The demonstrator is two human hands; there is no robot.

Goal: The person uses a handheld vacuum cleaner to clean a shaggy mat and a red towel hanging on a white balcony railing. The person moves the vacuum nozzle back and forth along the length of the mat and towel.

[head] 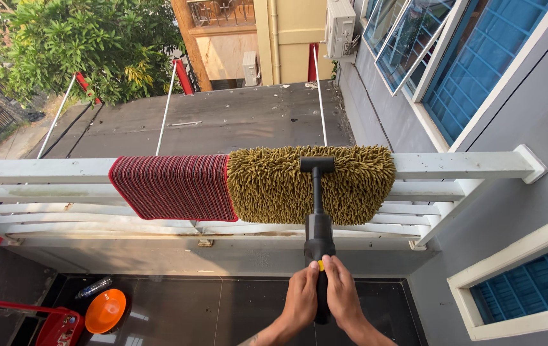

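Hands ours, left hand (301, 298) and right hand (341, 296) clasped around black vacuum handle (318, 240), nozzle (317, 164) on shaggy olive mat (267, 186), red striped mat (171, 187) beside, white railing (37, 170).

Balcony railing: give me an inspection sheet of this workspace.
Surface: white railing with two mats draped over the top rail; dark glossy tiles below.
Job's things: black handheld vacuum, its nozzle pressed on the shaggy olive mat; red striped mat beside it, edges touching.
Clutter: orange bowl, a bottle and a red frame on the floor at left.
Grippers: left hand and right hand both wrapped around the vacuum's handle.
Cables: nothing seen.
Surroundings: flat grey roof beyond, tree, grey wall with blue windows on the right.
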